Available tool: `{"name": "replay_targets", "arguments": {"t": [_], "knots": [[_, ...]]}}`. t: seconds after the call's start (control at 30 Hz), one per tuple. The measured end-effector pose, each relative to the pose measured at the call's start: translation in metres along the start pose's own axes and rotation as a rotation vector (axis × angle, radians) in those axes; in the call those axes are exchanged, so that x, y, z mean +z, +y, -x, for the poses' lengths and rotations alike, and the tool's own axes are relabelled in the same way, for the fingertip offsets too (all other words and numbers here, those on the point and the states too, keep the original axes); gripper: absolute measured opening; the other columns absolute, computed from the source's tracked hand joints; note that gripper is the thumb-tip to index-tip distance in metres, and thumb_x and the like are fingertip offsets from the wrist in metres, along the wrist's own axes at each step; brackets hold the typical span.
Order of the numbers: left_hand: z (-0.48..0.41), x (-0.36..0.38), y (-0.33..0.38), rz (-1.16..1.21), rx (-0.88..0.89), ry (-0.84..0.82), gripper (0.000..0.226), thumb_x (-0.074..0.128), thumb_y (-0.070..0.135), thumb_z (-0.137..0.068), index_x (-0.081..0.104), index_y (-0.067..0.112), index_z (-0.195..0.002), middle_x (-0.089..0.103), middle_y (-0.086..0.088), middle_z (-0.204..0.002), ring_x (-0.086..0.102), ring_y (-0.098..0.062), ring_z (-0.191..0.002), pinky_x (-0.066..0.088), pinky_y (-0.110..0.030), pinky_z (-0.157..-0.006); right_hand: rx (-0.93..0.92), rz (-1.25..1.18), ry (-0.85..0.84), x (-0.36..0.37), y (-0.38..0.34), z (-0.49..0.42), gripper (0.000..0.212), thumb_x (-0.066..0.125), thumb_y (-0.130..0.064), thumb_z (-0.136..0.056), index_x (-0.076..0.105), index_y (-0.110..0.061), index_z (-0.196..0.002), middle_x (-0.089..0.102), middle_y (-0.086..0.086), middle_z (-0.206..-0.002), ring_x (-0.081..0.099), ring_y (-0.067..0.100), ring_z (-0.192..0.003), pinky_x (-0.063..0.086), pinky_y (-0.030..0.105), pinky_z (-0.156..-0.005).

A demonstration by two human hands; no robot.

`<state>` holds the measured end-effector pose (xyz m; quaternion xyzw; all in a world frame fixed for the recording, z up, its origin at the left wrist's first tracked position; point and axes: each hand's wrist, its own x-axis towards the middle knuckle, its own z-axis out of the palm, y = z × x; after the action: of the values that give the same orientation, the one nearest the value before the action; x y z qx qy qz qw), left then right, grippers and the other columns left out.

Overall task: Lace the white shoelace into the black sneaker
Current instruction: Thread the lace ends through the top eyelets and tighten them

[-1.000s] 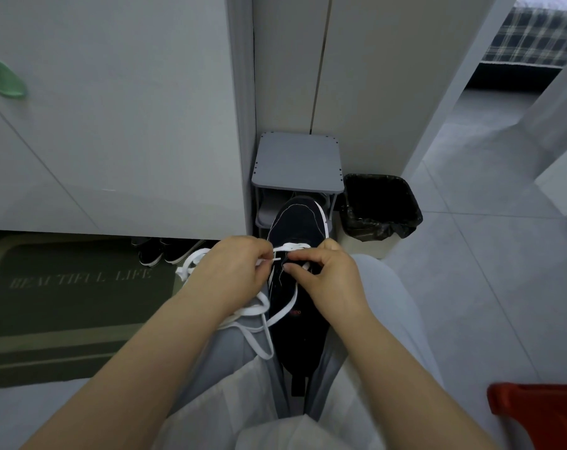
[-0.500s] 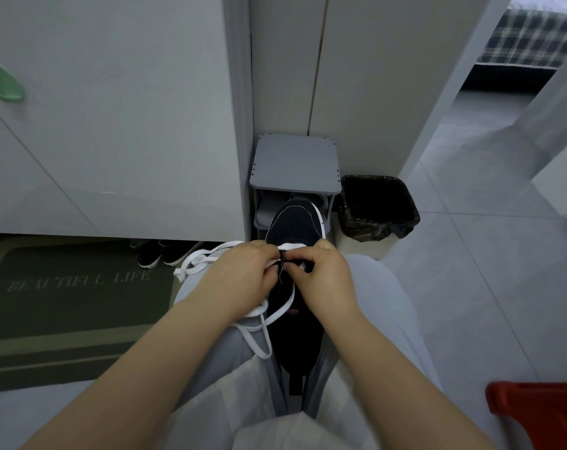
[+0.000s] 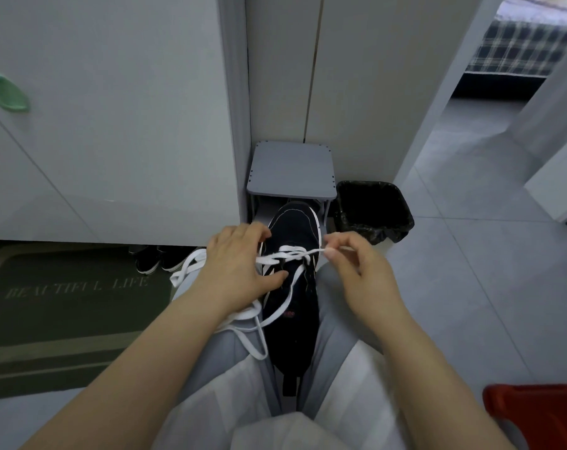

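Note:
The black sneaker [image 3: 293,235] lies between my knees, toe pointing away from me. A white shoelace [image 3: 287,254] crosses its front eyelets, and loose lengths trail over my left thigh. My left hand [image 3: 238,271] rests on the sneaker's left side, thumb pressed on the tongue, fingers curled near the lace. My right hand [image 3: 356,267] is off to the right of the sneaker and pinches one lace end between thumb and fingertips, holding it taut.
A small grey stool [image 3: 291,170] stands just beyond the toe, with a black-lined bin [image 3: 373,206] to its right. A green doormat [image 3: 67,297] lies at left, dark shoes [image 3: 155,259] under the white cabinet, and a red object [image 3: 535,414] at bottom right.
My right hand has moved right, away from the sneaker, drawing the lace end out taut. My left hand stayed on the sneaker and its fingers spread.

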<state>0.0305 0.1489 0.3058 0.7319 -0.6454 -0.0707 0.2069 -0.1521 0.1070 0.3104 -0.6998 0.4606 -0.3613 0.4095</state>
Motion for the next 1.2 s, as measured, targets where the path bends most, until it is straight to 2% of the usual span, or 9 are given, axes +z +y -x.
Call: {"name": "replay_targets", "arguments": {"t": [0.1,0.2,0.33,0.67,0.8,0.93,1.03,1.1,1.2], "knots": [[-0.002,0.003,0.002,0.008,0.018,-0.061,0.049,0.063,0.047,-0.075,0.046,0.026,-0.114,0.05,0.01,-0.114,0.041,-0.013,-0.111,0.02,-0.028,-0.095,0.087,-0.539,-0.054,-0.008,-0.008,0.008,0.014,0.041,-0.011,-0.097,0.046,-0.014,-0.085,0.073,-0.002,-0.093,0.066,0.006,-0.095,0.046,0.012,-0.085],[-0.003,0.001,0.002,0.041,0.008,-0.081,0.04,0.063,0.042,-0.074,0.049,0.025,-0.107,0.053,0.013,-0.102,0.045,-0.012,-0.104,0.02,-0.028,-0.097,0.156,-0.753,-0.137,-0.025,-0.007,0.016,0.014,0.042,-0.01,-0.096,0.045,-0.011,-0.082,0.058,-0.003,-0.058,0.063,0.016,-0.065,0.051,0.028,-0.08],[-0.004,-0.002,-0.002,0.046,-0.005,-0.12,0.04,0.047,0.049,-0.063,0.053,0.026,-0.095,0.049,0.016,-0.084,0.044,-0.01,-0.095,0.018,-0.026,-0.093,0.138,0.005,-0.43,-0.04,0.001,0.019,0.014,0.057,-0.023,-0.086,0.054,-0.019,-0.073,0.043,-0.01,-0.048,0.041,0.006,-0.048,0.039,0.024,-0.059],[-0.006,0.001,0.0,-0.034,0.012,-0.106,0.042,0.038,0.06,-0.06,0.048,0.027,-0.084,0.039,0.018,-0.07,0.043,-0.011,-0.091,0.02,-0.029,-0.094,-0.19,0.666,-0.09,0.039,-0.002,-0.004,0.021,0.064,-0.029,-0.084,0.069,-0.014,-0.099,0.052,0.002,-0.1,0.048,0.021,-0.096,0.041,0.031,-0.082],[-0.006,0.001,0.001,-0.037,-0.007,-0.116,0.034,0.042,0.054,-0.065,0.047,0.027,-0.085,0.041,0.018,-0.069,0.041,-0.011,-0.089,0.02,-0.029,-0.093,-0.111,0.256,-0.045,0.032,-0.006,-0.002,0.01,0.069,-0.019,-0.082,0.069,-0.01,-0.078,0.053,-0.011,-0.089,0.055,0.007,-0.089,0.044,0.024,-0.081],[-0.006,0.001,0.001,0.011,-0.041,-0.135,0.032,0.04,0.045,-0.062,0.048,0.026,-0.087,0.048,0.014,-0.077,0.042,-0.012,-0.091,0.018,-0.027,-0.093,0.095,-0.65,-0.029,0.001,-0.025,0.006,0.022,0.047,-0.004,-0.093,0.047,-0.008,-0.072,0.069,-0.001,-0.076,0.064,0.003,-0.069,0.051,0.017,-0.07],[-0.007,0.001,0.0,0.029,-0.047,-0.176,0.033,0.041,0.045,-0.062,0.048,0.025,-0.087,0.047,0.016,-0.075,0.041,-0.012,-0.09,0.017,-0.027,-0.094,0.142,-0.949,0.058,-0.033,-0.029,0.011,0.028,0.043,-0.007,-0.091,0.039,-0.013,-0.064,0.042,-0.003,-0.044,0.039,0.009,-0.039,0.044,0.021,-0.045],[-0.009,0.0,0.0,0.042,-0.056,-0.204,0.028,0.048,0.045,-0.068,0.049,0.026,-0.087,0.053,0.014,-0.077,0.043,-0.013,-0.091,0.019,-0.029,-0.095,0.181,-0.62,0.043,-0.045,-0.022,0.011,0.028,0.044,-0.007,-0.093,0.04,-0.014,-0.066,0.035,-0.007,-0.043,0.029,0.007,-0.037,0.033,0.019,-0.041],[-0.012,-0.002,-0.002,0.076,-0.054,-0.243,0.015,0.06,0.034,-0.075,0.05,0.027,-0.084,0.057,0.012,-0.075,0.049,-0.014,-0.086,0.028,-0.029,-0.091,0.126,0.003,-0.153,-0.035,-0.01,0.009,0.015,0.058,-0.019,-0.087,0.055,-0.03,-0.077,0.056,-0.013,-0.067,0.052,0.004,-0.06,0.044,0.023,-0.062]]}}
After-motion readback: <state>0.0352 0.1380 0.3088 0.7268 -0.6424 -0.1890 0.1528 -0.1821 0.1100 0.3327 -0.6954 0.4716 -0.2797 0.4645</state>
